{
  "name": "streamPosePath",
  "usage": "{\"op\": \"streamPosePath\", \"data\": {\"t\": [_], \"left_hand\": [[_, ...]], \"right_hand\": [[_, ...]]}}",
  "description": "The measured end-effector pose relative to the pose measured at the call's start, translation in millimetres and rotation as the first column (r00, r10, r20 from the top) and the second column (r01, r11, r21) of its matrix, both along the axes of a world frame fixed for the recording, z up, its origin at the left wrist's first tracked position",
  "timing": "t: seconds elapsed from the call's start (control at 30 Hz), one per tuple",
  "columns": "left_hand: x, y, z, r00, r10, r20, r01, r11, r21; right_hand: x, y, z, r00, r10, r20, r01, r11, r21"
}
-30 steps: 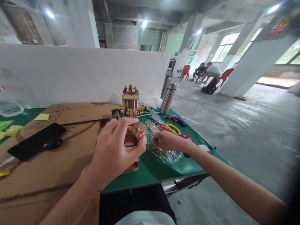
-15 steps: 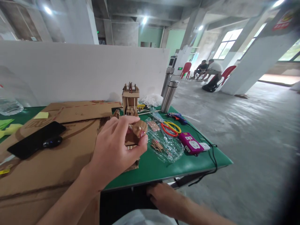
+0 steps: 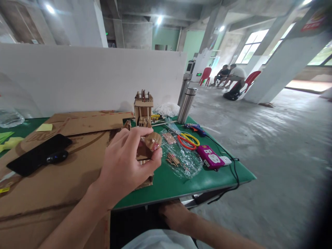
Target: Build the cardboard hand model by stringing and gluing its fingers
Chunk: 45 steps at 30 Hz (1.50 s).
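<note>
Between the thumb and fingers of my left hand [image 3: 127,155] is a small round cardboard wheel [image 3: 152,141], with a light stub at its centre and a pinkish patch on its lower edge. Behind that hand rises a cardboard tower model [image 3: 143,107] with thin sticks; the hand covers much of its lower part. Below the table edge, my right hand [image 3: 172,212] reaches under the green tabletop, and its fingers are hidden there. To the right of the wheel, a clear plastic sheet [image 3: 190,167] carries small cardboard scraps [image 3: 172,159].
Scissors [image 3: 188,141], a glue gun [image 3: 195,129], a purple power strip [image 3: 211,157] and a steel flask [image 3: 186,105] stand or lie on the right. Left are cardboard sheets [image 3: 85,173], a phone [image 3: 38,155] and a mouse [image 3: 57,157]. A cable hangs over the right edge.
The view has shifted slightly. My left hand keeps the cardboard wheel in nearly the same place and pose. My right hand has moved a little left and further under the table edge.
</note>
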<state>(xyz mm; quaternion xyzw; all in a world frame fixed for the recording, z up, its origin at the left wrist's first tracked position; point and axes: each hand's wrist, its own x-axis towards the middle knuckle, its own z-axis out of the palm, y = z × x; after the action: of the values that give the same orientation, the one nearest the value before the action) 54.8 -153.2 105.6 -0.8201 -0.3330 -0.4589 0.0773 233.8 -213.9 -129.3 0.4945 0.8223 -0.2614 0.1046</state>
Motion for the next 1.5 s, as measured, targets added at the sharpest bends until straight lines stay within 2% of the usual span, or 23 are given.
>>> {"op": "streamPosePath", "data": {"t": [0.07,0.13,0.23,0.33,0.37,0.43,0.5,0.53,0.6,0.7,0.9,1.07,1.13,1.2,1.23,1.3,1.33,1.37,1.4,1.5], "left_hand": [[0,0,0.0,1.0,-0.004,0.0,0.004,1.0,0.0],[0,1,-0.2,1.0,-0.006,-0.001,0.006,1.0,-0.003],[0,1,-0.7,1.0,-0.003,-0.004,0.003,1.0,-0.006],[0,1,-1.5,1.0,0.005,-0.005,-0.005,1.0,-0.003],[1,1,-1.7,1.0,0.004,-0.004,-0.004,1.0,-0.001],[1,1,-2.0,1.0,0.0,-0.004,0.0,1.0,-0.003],[1,1,-1.9,1.0,-0.001,-0.005,0.001,1.0,-0.007],[1,1,-1.6,1.0,0.0,-0.005,0.0,1.0,-0.01],[1,1,-0.9,1.0,-0.001,-0.006,0.001,1.0,-0.011],[1,0,0.3,1.0,-0.011,-0.004,0.011,1.0,-0.003],[1,-1,1.4,1.0,-0.002,-0.006,0.002,1.0,0.002],[1,0,0.7,1.0,0.002,-0.008,-0.002,1.0,-0.004],[1,0,-0.1,1.0,0.0,-0.01,0.0,1.0,0.0],[1,0,-0.7,1.0,-0.004,-0.014,0.004,1.0,0.002],[1,0,-0.9,1.0,-0.004,-0.014,0.004,1.0,0.001],[1,0,-0.8,1.0,-0.003,-0.009,0.003,1.0,0.0],[2,0,-0.6,1.0,-0.003,-0.005,0.003,1.0,0.001],[2,0,-0.3,1.0,-0.005,-0.001,0.005,1.0,0.005],[2,0,-0.1,1.0,-0.007,0.002,0.007,1.0,0.009],[2,1,-0.1,1.0,-0.016,-0.006,0.016,1.0,0.009]], "right_hand": [[-2,-1,8.0,1.0,-0.01,-0.001,0.01,1.0,0.025],[-2,-4,25.5,1.0,-0.017,-0.013,0.017,0.999,0.033],[4,-10,70.2,0.997,0.012,-0.074,-0.011,1.0,0.006],[20,-9,123.5,0.966,0.113,-0.232,-0.13,0.99,-0.057],[27,-6,138.6,0.942,0.102,-0.319,-0.126,0.991,-0.056],[39,7,159.9,0.928,-0.002,-0.373,0.044,0.994,0.104],[50,25,168.4,0.936,-0.084,-0.343,0.193,0.935,0.296],[54,35,168.7,0.946,-0.116,-0.302,0.231,0.897,0.378],[59,52,165.4,0.964,-0.175,-0.198,0.248,0.862,0.443],[61,68,158.9,0.971,-0.21,-0.117,0.241,0.862,0.446],[62,75,152.5,0.961,-0.26,-0.09,0.273,0.853,0.444],[63,74,162.2,0.948,-0.299,-0.108,0.315,0.836,0.449],[63,63,167.4,0.96,-0.233,-0.152,0.275,0.878,0.393],[61,44,163.5,0.97,-0.095,-0.224,0.147,0.963,0.226],[59,32,156.0,0.967,-0.024,-0.256,0.051,0.994,0.1],[55,7,128.7,0.986,0.076,-0.148,-0.086,0.994,-0.062],[53,-4,110.2,0.995,0.088,-0.034,-0.09,0.994,-0.06],[52,-14,89.9,0.996,0.042,0.082,-0.045,0.998,0.033],[52,-20,69.4,0.991,-0.013,0.13,0.0,0.995,0.097],[56,-27,17.2,0.987,-0.117,0.113,0.093,0.976,0.197]]}}
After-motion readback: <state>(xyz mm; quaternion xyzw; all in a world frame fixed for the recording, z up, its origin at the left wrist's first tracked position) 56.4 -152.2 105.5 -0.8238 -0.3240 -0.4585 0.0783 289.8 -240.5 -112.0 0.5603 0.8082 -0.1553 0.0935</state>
